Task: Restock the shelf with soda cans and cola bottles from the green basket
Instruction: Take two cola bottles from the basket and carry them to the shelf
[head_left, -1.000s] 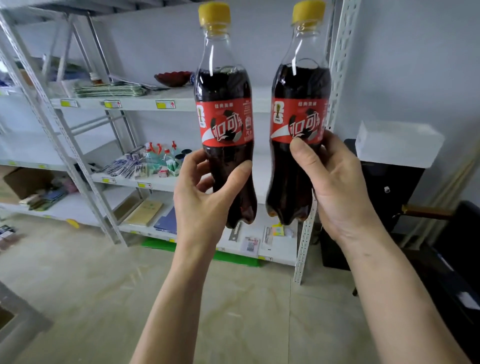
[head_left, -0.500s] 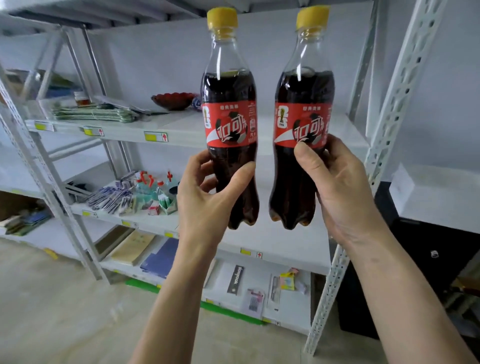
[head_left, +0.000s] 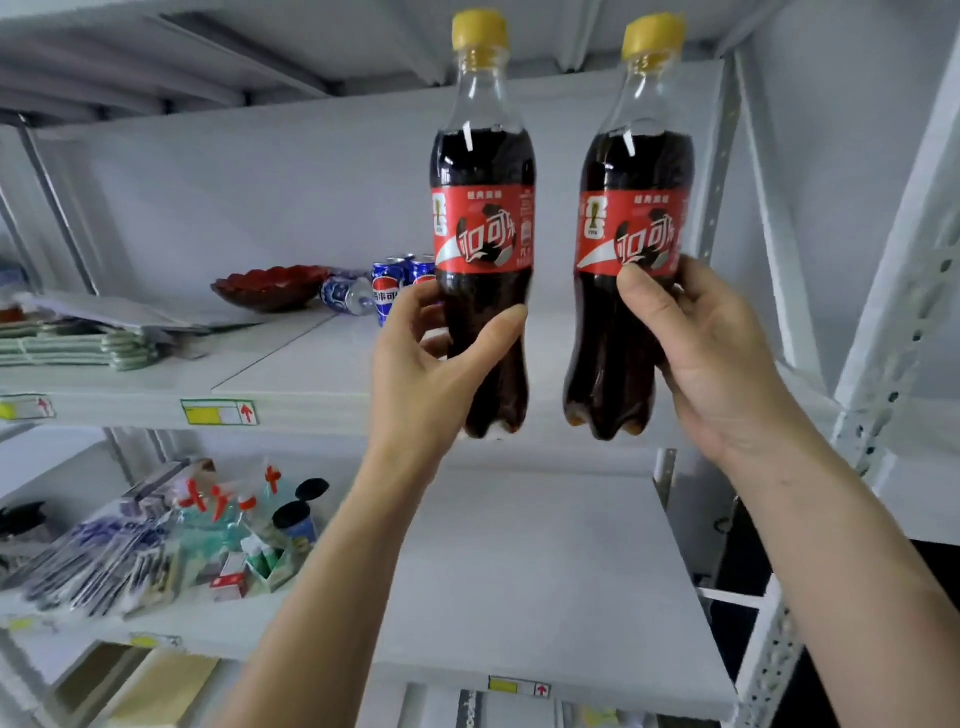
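Behind left bottle (head_left: 483, 223): soda cans (head_left: 387, 288) | beside: red bowl (head_left: 270, 286)

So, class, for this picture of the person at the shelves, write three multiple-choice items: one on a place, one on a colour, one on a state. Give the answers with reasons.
1. Where do the blue soda cans stand?
A. on the upper shelf, beside the red bowl
B. on the floor
C. on the lower shelf among the spray bottles

2. What colour are the caps of the two cola bottles?
A. red
B. yellow
C. white

3. What state are the cola bottles in?
A. lying flat on the shelf
B. held upright, one in each hand
C. uncapped and empty

Answers:
1 A: the cans sit on the upper shelf near the red bowl.
2 B: both caps are yellow.
3 B: the left hand grips the left cola bottle and the right hand the right cola bottle, both upright, capped and full.
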